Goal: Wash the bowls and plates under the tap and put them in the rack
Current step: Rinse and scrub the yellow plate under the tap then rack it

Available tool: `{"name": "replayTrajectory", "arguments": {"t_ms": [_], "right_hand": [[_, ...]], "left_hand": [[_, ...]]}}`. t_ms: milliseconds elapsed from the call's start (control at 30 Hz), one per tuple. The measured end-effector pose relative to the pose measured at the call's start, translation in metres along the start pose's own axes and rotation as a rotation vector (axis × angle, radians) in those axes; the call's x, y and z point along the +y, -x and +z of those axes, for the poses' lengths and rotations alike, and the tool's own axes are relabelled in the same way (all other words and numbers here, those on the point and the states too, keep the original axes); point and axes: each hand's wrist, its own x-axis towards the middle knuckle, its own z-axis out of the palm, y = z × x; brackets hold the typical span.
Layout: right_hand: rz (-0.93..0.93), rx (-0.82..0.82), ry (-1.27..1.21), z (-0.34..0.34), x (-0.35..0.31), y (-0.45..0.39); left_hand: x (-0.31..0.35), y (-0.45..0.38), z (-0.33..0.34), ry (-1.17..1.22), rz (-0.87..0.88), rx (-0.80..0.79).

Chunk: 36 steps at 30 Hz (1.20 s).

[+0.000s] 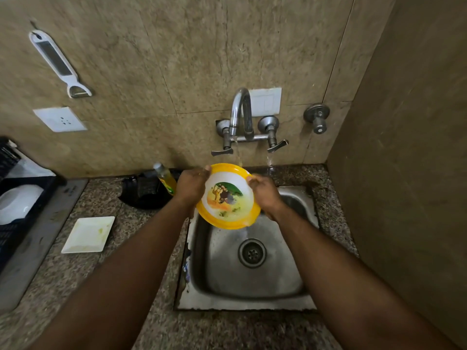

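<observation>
Holding the yellow-rimmed bowl (pixel 228 195) tilted over the steel sink (pixel 252 286) under the thin stream from the tap (pixel 241 112), the left hand (pixel 190 184) and right hand (pixel 264 190) each clamp curled fingers on opposite sides of its rim. It looks like light, stiff plastic or melamine, glossy with a printed picture inside, so likely slippery when wet and best gripped at the raised rim. A flat, square white plate (pixel 88 234) waits on the speckled granite counter (pixel 75 274), near the dark rack (pixel 15 223)

Round yellow-rimmed plastic plate (pixel 228 195): glossy, wet. Square steel sink (pixel 252 274): dull, brushed, scuffed. Speckled granite counter (pixel 75 269) looked polished.
</observation>
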Motion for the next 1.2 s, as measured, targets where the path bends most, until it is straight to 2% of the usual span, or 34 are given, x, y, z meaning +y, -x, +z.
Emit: {"name": "replayTrajectory", "arguments": {"t_ms": [100,200,300,400,533,600,700,767,867,933,1000,1133,1167,1200], "right_hand": [[0.075,-0.034,-0.210,0.002,0.010,0.006],[0.134,0.134,-0.280,0.012,0.013,0.010],[0.175,0.302,-0.244,0.018,0.013,0.006],[0.136,0.165,-0.267,0.018,0.011,0.009],[0.159,-0.062,-0.637,0.012,0.016,0.018],[0.209,-0.031,-0.685,0.015,0.017,0.022],[0.331,0.038,-0.508,0.027,0.005,0.027],[0.328,0.053,-0.426,0.031,0.000,0.027],[0.282,-0.089,-0.521,0.028,-0.002,0.029],[0.267,-0.146,-0.608,0.024,0.002,0.032],[0.261,-0.059,-0.568,0.024,0.006,0.031],[0.224,0.427,-0.372,0.030,0.000,0.007],[0.224,0.493,-0.327,0.028,-0.003,0.003],[0.230,0.490,-0.298,0.027,-0.005,0.000]], "left_hand": [[-0.008,0.004,-0.001,-0.029,0.076,0.099],[-0.010,0.023,0.011,-0.004,0.157,0.129],[-0.020,0.036,0.021,0.034,0.190,0.187],[-0.025,0.040,0.020,0.043,0.168,0.312],[-0.022,0.043,0.017,0.075,0.216,0.408],[-0.020,0.044,0.019,0.100,0.219,0.449],[-0.016,0.045,0.023,0.137,0.189,0.536],[-0.012,0.047,0.027,0.138,0.192,0.571],[-0.010,0.046,0.026,0.132,0.200,0.643],[-0.014,0.042,0.022,0.131,0.187,0.630],[-0.018,0.045,0.025,0.097,0.189,0.567],[-0.025,0.061,0.045,0.071,0.213,0.476],[-0.026,0.064,0.050,0.094,0.210,0.470],[-0.025,0.066,0.054,0.114,0.199,0.478]]}}
